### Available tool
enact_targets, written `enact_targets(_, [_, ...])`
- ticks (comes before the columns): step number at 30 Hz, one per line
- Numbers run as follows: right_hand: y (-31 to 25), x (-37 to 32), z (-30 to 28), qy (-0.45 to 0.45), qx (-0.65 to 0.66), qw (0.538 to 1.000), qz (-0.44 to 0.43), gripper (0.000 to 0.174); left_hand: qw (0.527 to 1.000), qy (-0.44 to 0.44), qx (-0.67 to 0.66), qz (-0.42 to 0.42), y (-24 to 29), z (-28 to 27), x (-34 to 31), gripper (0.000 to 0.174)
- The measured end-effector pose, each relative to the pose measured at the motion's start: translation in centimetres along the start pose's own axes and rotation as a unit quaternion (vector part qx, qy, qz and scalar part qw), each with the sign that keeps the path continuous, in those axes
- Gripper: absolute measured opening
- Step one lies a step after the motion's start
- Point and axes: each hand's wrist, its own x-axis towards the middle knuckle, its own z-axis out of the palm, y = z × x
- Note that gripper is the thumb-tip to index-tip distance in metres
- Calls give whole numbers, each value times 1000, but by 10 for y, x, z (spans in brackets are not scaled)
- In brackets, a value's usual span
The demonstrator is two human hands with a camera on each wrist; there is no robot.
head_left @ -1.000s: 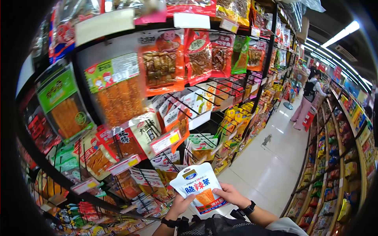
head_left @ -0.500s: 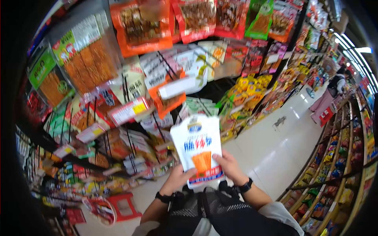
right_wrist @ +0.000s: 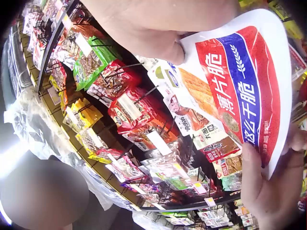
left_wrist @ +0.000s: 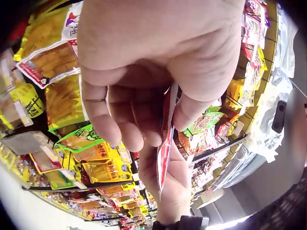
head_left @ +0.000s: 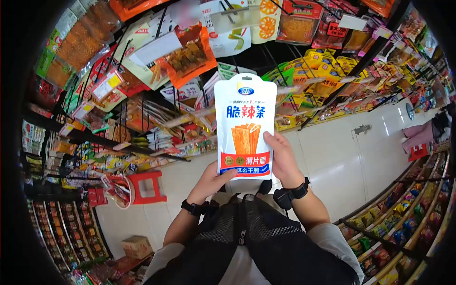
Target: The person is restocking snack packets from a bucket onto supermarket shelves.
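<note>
A white snack pouch (head_left: pixel 244 126) with red and blue bands stands upright between both hands in the head view, its printed front facing up. My left hand (head_left: pixel 209 183) pinches its lower left corner, thumb over the front. Along the right edge my right hand (head_left: pixel 283 156) grips it, thumb on the front. In the left wrist view the pouch (left_wrist: pixel 165 153) shows edge-on, pinched by the left hand (left_wrist: pixel 158 62) with the fingers behind it. The right wrist view has the pouch's lower front (right_wrist: pixel 244 86) between the right hand (right_wrist: pixel 163 24) and the left hand's thumb (right_wrist: pixel 252 167).
Racks of hanging snack packets (head_left: pixel 190 54) curve across the front and left. Another shelf (head_left: pixel 403 223) runs along the right. On the tiled floor (head_left: pixel 327 156) are a red stool (head_left: pixel 147 186), a basket (head_left: pixel 118 192) and a cardboard box (head_left: pixel 137 247). A person in pink trousers (head_left: pixel 420 133) stands at right.
The head view has tilted down, showing more floor and the worn black bag. The pouch appears higher in the view and more upright, still held by both hands.
</note>
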Motion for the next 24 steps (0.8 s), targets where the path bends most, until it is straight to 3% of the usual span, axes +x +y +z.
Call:
enact_targets(5, [-1,-9,-3,4,-14,1000,18,34,999,-6,-43,-28,2,6,-11,39])
enact_targets(10, [19,-18,12,7,-27,999,25,35,998,-36,42,-18,-9,-15,-30,34])
enact_targets(13, [28,-27,31,-8,-72,997,27,37,997,-62,24,-37,-5,-30,-53,31])
enact_targets(24, [72,-37,116,-85,-154,983,57,33,996,-17,-64,63,-24,-86,-127,28])
